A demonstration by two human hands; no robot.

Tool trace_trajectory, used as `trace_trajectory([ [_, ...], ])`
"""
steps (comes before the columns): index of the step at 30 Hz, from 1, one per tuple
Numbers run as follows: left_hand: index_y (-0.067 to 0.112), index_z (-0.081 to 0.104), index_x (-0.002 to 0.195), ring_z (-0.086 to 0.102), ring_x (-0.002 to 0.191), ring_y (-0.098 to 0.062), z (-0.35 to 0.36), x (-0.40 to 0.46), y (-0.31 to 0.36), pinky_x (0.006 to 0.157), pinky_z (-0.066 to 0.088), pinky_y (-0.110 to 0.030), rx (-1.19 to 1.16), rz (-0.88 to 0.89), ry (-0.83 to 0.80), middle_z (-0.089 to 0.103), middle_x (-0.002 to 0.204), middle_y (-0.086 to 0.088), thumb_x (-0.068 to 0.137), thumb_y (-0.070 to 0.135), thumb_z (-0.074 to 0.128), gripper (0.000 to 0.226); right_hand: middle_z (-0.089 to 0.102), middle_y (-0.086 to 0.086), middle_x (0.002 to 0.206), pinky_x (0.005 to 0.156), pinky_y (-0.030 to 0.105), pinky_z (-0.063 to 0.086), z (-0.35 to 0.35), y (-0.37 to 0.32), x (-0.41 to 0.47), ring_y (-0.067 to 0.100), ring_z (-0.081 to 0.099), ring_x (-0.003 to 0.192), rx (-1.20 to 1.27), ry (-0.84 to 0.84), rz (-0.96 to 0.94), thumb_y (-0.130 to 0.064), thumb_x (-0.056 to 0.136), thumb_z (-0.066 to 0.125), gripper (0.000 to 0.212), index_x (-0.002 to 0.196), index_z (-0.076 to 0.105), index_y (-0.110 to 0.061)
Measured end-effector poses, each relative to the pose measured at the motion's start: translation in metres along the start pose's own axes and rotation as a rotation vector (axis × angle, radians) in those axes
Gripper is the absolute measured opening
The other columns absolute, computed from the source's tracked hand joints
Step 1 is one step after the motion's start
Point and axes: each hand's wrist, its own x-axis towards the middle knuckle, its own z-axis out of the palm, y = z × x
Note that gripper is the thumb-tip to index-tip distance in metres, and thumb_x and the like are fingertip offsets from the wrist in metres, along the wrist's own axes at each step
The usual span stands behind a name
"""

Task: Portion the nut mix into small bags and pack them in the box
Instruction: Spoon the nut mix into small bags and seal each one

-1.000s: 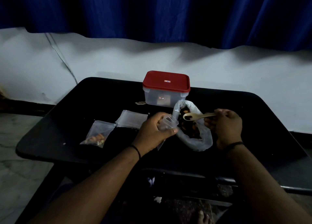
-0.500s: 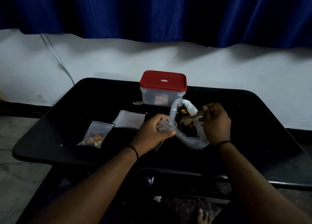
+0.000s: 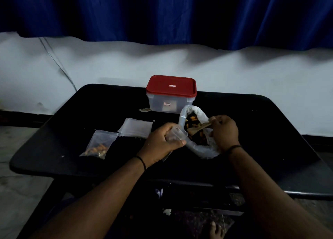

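Left hand (image 3: 162, 142) grips small bag (image 3: 175, 134); right hand (image 3: 225, 132) dips wooden spoon (image 3: 198, 128) into nut bag (image 3: 196, 148).

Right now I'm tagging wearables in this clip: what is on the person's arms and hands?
Both forearms are bare, with no sleeves or gloves in view. The left hand has a thin dark band around its wrist, and the right hand has a similar thin dark band. No rings or watch are visible in this dim light.

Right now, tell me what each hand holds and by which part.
Left hand grips a small clear bag at its mouth. Right hand pinches the wooden spoon by its handle end.
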Motion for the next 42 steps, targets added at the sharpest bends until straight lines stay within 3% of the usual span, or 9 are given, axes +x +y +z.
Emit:
trace_trajectory([
  [4, 0.024, 0.064, 0.115, 0.063, 0.094, 0.006, 0.0, 0.0, 0.0, 0.075, 0.048, -0.009, -0.035, 0.009, 0.007, 0.068, 0.105, 0.014, 0.084, 0.019, 0.077, 0.034, 0.07, 0.014, 0.082, 0.08, 0.048, 0.056, -0.003, 0.002, 0.004, 0.035, 0.068, 0.08, 0.09, 0.105, 0.089, -0.023, 0.094, 0.058, 0.016, 0.083, 0.066, -0.015],
  [8, 0.021, 0.063, 0.118, 0.064, 0.099, 0.0, 0.0, 0.003, -0.003, 0.083, 0.053, -0.017, -0.049, 0.006, 0.025, 0.067, 0.109, 0.012, 0.084, 0.019, 0.077, 0.037, 0.068, 0.014, 0.086, 0.075, 0.043, 0.056, -0.009, 0.002, 0.004, 0.03, 0.065, 0.076, 0.169, 0.191, 0.109, -0.019, 0.097, 0.054, 0.019, 0.095, 0.068, -0.007],
  [15, 0.024, 0.062, 0.121, 0.065, 0.101, -0.002, 0.002, 0.005, -0.005, 0.088, 0.055, -0.025, -0.045, 0.016, 0.047, 0.067, 0.11, 0.012, 0.083, 0.019, 0.078, 0.041, 0.072, 0.019, 0.085, 0.064, 0.039, 0.052, -0.011, -0.01, -0.004, 0.031, 0.064, 0.069, 0.432, 0.18, 0.117, -0.019, 0.097, 0.053, 0.021, 0.079, 0.063, -0.017],
  [21, 0.024, 0.063, 0.118, 0.066, 0.102, -0.005, 0.001, 0.007, -0.005, 0.089, 0.055, -0.031, -0.044, 0.017, 0.049, 0.07, 0.109, 0.009, 0.081, 0.028, 0.078, 0.04, 0.07, 0.016, 0.085, 0.058, 0.025, 0.049, -0.013, -0.046, -0.038, 0.014, 0.061, 0.061, 0.446, -0.018, -0.282, -0.012, 0.099, 0.054, 0.013, 0.089, 0.061, -0.01],
  [24, 0.032, 0.063, 0.116, 0.066, 0.102, 0.001, 0.0, 0.007, -0.001, 0.09, 0.055, -0.027, -0.094, 0.007, 0.051, 0.071, 0.109, 0.012, 0.082, 0.025, 0.079, 0.038, 0.07, 0.001, 0.092, 0.072, 0.026, 0.052, -0.013, -0.052, -0.051, 0.013, 0.067, 0.081, 0.163, -0.298, -0.681, -0.014, 0.099, 0.057, 0.011, 0.096, 0.067, -0.012],
  [26, 0.034, 0.062, 0.117, 0.065, 0.103, 0.003, -0.001, 0.006, 0.0, 0.089, 0.053, -0.022, -0.108, 0.019, 0.059, 0.07, 0.111, 0.014, 0.082, 0.024, 0.079, 0.04, 0.069, -0.005, 0.095, 0.074, 0.026, 0.052, -0.012, -0.051, -0.052, 0.011, 0.066, 0.088, 0.05, -0.34, -0.794, -0.016, 0.098, 0.059, 0.012, 0.1, 0.07, -0.015],
  [34, 0.03, 0.063, 0.113, 0.065, 0.099, -0.001, -0.003, 0.007, -0.005, 0.085, 0.055, -0.025, -0.052, 0.004, 0.086, 0.069, 0.108, 0.011, 0.082, 0.025, 0.078, 0.035, 0.072, 0.013, 0.09, 0.068, 0.034, 0.055, -0.011, -0.037, -0.034, 0.025, 0.07, 0.079, 0.468, 0.05, -0.339, -0.013, 0.1, 0.053, 0.012, 0.097, 0.064, -0.01],
  [37, 0.023, 0.063, 0.118, 0.065, 0.098, 0.0, -0.001, 0.006, -0.005, 0.083, 0.055, -0.02, -0.058, 0.012, 0.084, 0.069, 0.109, 0.01, 0.082, 0.021, 0.079, 0.039, 0.073, 0.01, 0.089, 0.078, 0.04, 0.058, -0.013, -0.019, -0.023, 0.019, 0.07, 0.079, 0.387, 0.163, -0.225, -0.016, 0.099, 0.055, 0.012, 0.096, 0.065, -0.01],
  [42, 0.022, 0.063, 0.121, 0.063, 0.097, 0.007, 0.0, 0.005, -0.005, 0.081, 0.051, -0.011, -0.049, -0.003, 0.055, 0.067, 0.109, 0.014, 0.083, 0.02, 0.078, 0.041, 0.072, 0.001, 0.087, 0.069, 0.031, 0.056, -0.008, -0.007, -0.016, 0.015, 0.068, 0.069, 0.196, 0.175, -0.224, -0.022, 0.098, 0.059, 0.01, 0.093, 0.066, -0.02],
])
